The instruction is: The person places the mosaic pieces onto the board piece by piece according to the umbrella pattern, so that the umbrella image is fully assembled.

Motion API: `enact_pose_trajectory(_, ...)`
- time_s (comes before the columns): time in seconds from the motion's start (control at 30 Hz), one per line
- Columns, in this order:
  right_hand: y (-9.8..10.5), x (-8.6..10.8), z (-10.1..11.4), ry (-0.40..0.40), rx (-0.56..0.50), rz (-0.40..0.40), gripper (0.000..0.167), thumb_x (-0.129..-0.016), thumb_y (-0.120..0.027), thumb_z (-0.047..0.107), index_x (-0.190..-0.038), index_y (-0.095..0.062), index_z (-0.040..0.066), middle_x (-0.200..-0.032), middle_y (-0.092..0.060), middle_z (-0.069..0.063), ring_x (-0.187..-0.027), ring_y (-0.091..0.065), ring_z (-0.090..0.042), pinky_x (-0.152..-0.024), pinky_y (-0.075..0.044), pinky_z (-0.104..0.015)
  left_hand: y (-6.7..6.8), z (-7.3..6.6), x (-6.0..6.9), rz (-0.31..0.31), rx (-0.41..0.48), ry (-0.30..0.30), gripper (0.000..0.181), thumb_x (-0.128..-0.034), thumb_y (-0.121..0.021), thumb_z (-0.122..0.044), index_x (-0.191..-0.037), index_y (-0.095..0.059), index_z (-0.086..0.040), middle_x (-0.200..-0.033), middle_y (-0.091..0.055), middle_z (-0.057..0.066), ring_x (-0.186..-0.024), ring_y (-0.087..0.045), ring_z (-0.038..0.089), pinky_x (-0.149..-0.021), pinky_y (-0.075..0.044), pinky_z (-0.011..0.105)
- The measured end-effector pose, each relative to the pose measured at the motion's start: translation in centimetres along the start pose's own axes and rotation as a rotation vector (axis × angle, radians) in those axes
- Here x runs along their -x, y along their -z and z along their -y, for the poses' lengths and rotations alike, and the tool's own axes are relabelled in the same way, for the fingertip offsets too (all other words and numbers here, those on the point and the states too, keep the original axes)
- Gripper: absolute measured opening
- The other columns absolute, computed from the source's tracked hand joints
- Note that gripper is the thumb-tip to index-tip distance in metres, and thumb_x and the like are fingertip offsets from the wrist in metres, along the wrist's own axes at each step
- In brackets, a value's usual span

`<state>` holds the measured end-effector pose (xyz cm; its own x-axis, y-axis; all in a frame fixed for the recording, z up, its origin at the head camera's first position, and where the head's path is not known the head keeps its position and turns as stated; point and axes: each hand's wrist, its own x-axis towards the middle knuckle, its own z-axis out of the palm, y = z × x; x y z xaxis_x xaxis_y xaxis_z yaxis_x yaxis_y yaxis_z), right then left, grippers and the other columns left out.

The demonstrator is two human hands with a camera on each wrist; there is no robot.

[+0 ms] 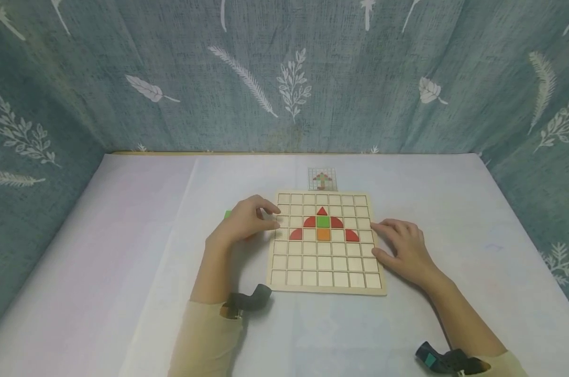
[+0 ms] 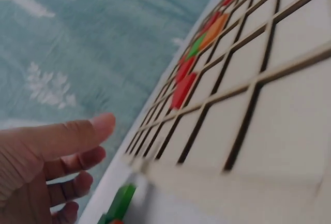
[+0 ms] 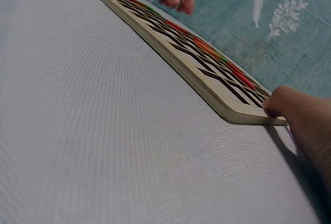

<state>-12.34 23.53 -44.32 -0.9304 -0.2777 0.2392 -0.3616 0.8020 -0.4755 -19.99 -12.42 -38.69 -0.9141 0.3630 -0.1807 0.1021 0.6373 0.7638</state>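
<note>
A square wooden grid board (image 1: 327, 289) lies on the white cloth. Among its cells are a red triangle (image 1: 322, 211), a green square (image 1: 323, 222), an orange square (image 1: 324, 234) and several red quarter-round pieces (image 1: 296, 234). My left hand (image 1: 247, 219) hovers at the board's left edge, thumb and fingers apart; the left wrist view shows nothing between them. Touching the right edge, my right hand (image 1: 404, 254) has its thumb (image 3: 282, 102) against the rim and its fingers loosely bent. Beside the left hand, a green piece (image 2: 122, 202) is partly hidden.
A small pattern card (image 1: 322, 179) with a coloured figure on a grid lies just behind the board. Part of an orange-red piece (image 1: 250, 237) shows under the left hand. A patterned teal curtain (image 1: 247, 125) borders the table at the back and sides.
</note>
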Motion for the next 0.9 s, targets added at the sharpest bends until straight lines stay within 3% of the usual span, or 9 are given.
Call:
enact_pose_trajectory(0.07, 0.0, -0.1, 0.0, -0.003, -0.005, 0.000, 0.051, -0.081, -0.066, 0.022, -0.128, -0.054, 0.007, -0.124, -0.047, -0.019, -0.116, -0.034, -0.039, -0.093, -0.022, -0.059, 0.5, 0.6, 0.3, 0.002, 0.024, 0.053, 0.029, -0.0802, -0.073, -0.023, -0.108, -0.066, -0.015, -0.087, -0.059, 0.007, -0.045, -0.042, 0.016, -0.048, -0.042, 0.030)
enact_pose_trajectory(0.17, 0.0, -0.1, 0.0, -0.010, -0.006, 0.007, 0.051, -0.082, -0.066, 0.023, -0.129, -0.054, 0.008, -0.125, -0.047, -0.018, -0.116, -0.034, -0.038, -0.094, -0.021, -0.059, 1.2, 1.3, 0.7, 0.017, 0.051, 0.112, 0.030, -0.0808, -0.073, -0.021, -0.109, -0.065, -0.014, -0.071, -0.059, 0.009, -0.045, -0.044, 0.016, -0.048, -0.041, 0.030)
enact_pose_trajectory(0.3, 0.0, -0.1, -0.1, -0.011, 0.004, 0.007, 0.051, -0.082, -0.066, 0.023, -0.129, -0.054, 0.008, -0.125, -0.047, -0.018, -0.117, -0.034, -0.038, -0.094, -0.022, -0.059, 1.5, 1.9, 0.6, 0.017, 0.056, 0.153, 0.033, -0.0790, -0.074, -0.015, -0.110, -0.064, -0.008, -0.063, -0.058, 0.008, -0.049, -0.047, 0.017, -0.050, -0.043, 0.030)
enact_pose_trajectory(0.47, -0.1, -0.1, -0.2, -0.007, 0.001, 0.003, 0.051, -0.081, -0.066, 0.023, -0.129, -0.054, 0.008, -0.125, -0.047, -0.019, -0.116, -0.034, -0.039, -0.093, -0.022, -0.059, 1.2, 2.4, 0.2, 0.013, -0.076, 0.180, 0.037, -0.0749, -0.076, -0.015, -0.110, -0.065, -0.009, -0.067, -0.061, 0.005, -0.051, -0.049, 0.016, -0.050, -0.044, 0.028)
enact_pose_trajectory(0.63, -0.1, 0.0, -0.1, -0.008, -0.003, 0.001, 0.051, -0.081, -0.066, 0.023, -0.128, -0.054, 0.008, -0.125, -0.047, -0.019, -0.116, -0.034, -0.039, -0.093, -0.022, -0.059, 0.8, 2.6, -0.1, -0.019, -0.260, 0.156, 0.035, -0.0734, -0.076, -0.022, -0.106, -0.068, -0.012, -0.081, -0.063, 0.002, -0.049, -0.054, 0.016, -0.051, -0.046, 0.030)
enact_pose_trajectory(0.7, -0.1, 0.0, -0.1, -0.009, -0.003, 0.001, 0.051, -0.081, -0.066, 0.023, -0.128, -0.054, 0.008, -0.125, -0.047, -0.019, -0.116, -0.034, -0.039, -0.093, -0.022, -0.059, 0.7, 2.6, -0.2, -0.045, -0.327, 0.118, 0.031, -0.0740, -0.074, -0.024, -0.103, -0.070, -0.013, -0.084, -0.062, -0.001, -0.046, -0.054, 0.015, -0.059, -0.045, 0.029)
enact_pose_trajectory(0.8, -0.1, 0.0, -0.1, -0.007, -0.001, -0.001, 0.051, -0.081, -0.066, 0.023, -0.128, -0.054, 0.008, -0.125, -0.047, -0.019, -0.116, -0.034, -0.039, -0.093, -0.022, -0.060, 0.6, 2.5, -0.2, -0.070, -0.383, 0.064, 0.022, -0.0765, -0.067, -0.025, -0.094, -0.072, -0.013, -0.078, -0.063, -0.002, -0.043, -0.053, 0.014, -0.060, -0.043, 0.029)
enact_pose_trajectory(0.9, -0.1, -0.1, -0.1, -0.002, 0.000, -0.003, 0.051, -0.081, -0.066, 0.022, -0.128, -0.054, 0.008, -0.125, -0.047, -0.019, -0.116, -0.034, -0.039, -0.093, -0.022, -0.059, 0.6, 2.3, -0.1, -0.060, -0.374, 0.057, 0.022, -0.0783, -0.067, -0.031, -0.091, -0.072, -0.014, -0.073, -0.064, -0.001, -0.049, -0.054, 0.013, -0.060, -0.044, 0.031)
